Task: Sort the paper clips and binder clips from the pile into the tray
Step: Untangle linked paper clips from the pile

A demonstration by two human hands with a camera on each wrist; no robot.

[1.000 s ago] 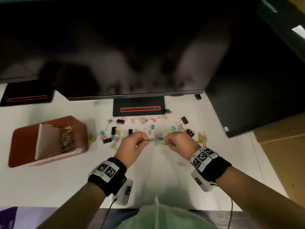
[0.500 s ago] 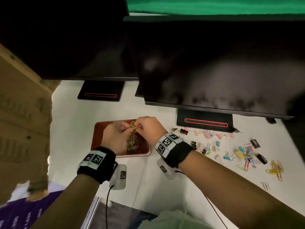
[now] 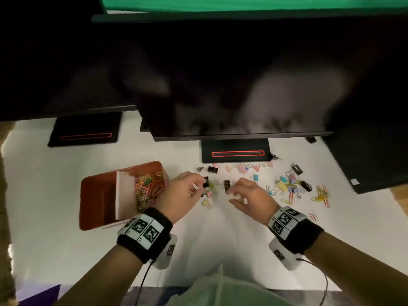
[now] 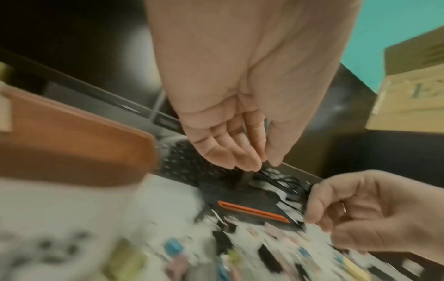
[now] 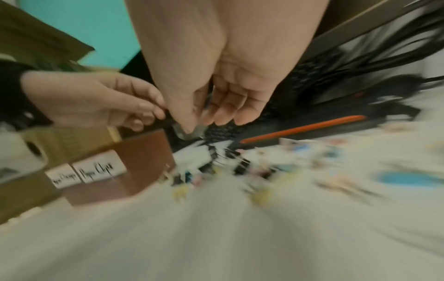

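The brown tray lies at the left, and its right compartment holds a heap of coloured paper clips. To its right, binder clips and paper clips lie scattered across the white table. My left hand hovers just right of the tray, fingertips by a black binder clip. In the left wrist view the left hand has relaxed fingers with nothing seen in them. My right hand hovers beside another black binder clip. The blurred right wrist view shows that hand loosely curled with nothing plainly held.
Two dark monitors overhang the back of the table on black stand bases. A dark box stands at the right. Loose paper clips lie near the right wrist. Bare white table stretches toward me.
Both hands carried paper clips from the pile to the tray's right compartment. They have since come back right over the binder clips, and the paper clips are no longer in them.
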